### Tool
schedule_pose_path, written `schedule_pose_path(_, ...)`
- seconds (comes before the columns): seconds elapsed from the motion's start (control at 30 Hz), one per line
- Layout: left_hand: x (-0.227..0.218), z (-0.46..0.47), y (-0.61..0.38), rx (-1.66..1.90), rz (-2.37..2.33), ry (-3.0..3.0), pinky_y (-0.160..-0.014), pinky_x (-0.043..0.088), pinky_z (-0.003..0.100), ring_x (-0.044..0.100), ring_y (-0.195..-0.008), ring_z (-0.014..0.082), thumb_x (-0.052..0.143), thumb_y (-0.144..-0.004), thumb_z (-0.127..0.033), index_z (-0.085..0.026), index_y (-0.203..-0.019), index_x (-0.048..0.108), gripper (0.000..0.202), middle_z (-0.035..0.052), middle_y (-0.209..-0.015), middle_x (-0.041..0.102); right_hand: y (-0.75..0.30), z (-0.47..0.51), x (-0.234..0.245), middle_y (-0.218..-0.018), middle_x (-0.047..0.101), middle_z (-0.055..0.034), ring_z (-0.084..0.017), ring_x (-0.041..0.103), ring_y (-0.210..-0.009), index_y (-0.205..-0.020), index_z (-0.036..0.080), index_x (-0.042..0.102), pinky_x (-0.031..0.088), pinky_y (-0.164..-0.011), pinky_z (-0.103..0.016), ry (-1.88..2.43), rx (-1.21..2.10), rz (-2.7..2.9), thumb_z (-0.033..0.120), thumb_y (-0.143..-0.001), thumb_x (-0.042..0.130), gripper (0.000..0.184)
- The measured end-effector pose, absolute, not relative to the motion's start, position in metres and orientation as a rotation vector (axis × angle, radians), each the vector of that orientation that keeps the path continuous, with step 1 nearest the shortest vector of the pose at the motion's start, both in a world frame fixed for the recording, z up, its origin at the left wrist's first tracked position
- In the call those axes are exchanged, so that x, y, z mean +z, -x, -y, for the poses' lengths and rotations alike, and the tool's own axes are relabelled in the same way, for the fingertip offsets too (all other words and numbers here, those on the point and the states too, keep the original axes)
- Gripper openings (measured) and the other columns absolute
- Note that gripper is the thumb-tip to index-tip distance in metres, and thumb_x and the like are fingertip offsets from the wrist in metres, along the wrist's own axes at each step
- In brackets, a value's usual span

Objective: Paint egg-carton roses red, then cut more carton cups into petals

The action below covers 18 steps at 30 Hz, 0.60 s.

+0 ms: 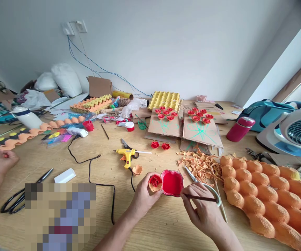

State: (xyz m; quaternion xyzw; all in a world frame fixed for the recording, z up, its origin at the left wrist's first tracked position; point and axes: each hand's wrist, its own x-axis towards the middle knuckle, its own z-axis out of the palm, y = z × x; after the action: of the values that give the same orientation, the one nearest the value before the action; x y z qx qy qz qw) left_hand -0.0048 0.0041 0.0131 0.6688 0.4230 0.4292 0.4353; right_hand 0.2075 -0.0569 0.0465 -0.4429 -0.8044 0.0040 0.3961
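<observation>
The person's left hand (pixel 144 195) is low at the near edge of the worktop (pixel 103 146). Its grip is pinched on a red cup (pixel 171 183) cut from egg carton, glossy red inside, held just above the wood. A small rose (pixel 155 182), orange outside and red at the heart, is tucked against the thumb and touches the cup's left rim.

The right hand (pixel 204 207) has its grip pressed together on a thin paintbrush (pixel 201 198). The dark handle runs out to the right and the tip meets the cup's lower right edge. Beneath that hand lie silver scissors (pixel 192 174), blades pointing up and left toward a heap of orange carton scraps (pixel 197 165).

To the right, an orange egg tray (pixel 265 195) lies bumps-up. Straight ahead a yellow glue gun (pixel 125 155) rests on the wood, its black cord looping toward the near edge, with a little unpainted carton cup (pixel 137 169) beside it. Further back two loose red roses (pixel 160 145) sit in front of cardboard sheets (pixel 201 134) studded with more roses and green scribbled stems.

At the far left another person's hand (pixel 1 162) rests on the worktop, near black scissors (pixel 22 197).
</observation>
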Motion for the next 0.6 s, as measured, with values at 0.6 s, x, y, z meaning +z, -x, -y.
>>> schedule_pose_path(0.6,0.004,-0.003,0.004,0.945,-0.968,-1.610,-0.085,0.052,0.030,0.066,-0.093,0.0221,0.079,-0.081,-0.031,-0.019,-0.105,0.060,0.033,0.0048,-0.099,0.070,-0.204,0.067,0.050,-0.100,0.068,-0.0091,-0.020,0.064,-0.089,-0.117,0.019,0.060,0.052,-0.082,-0.036,0.972,0.093,1.979,0.004,-0.095,0.047,0.030)
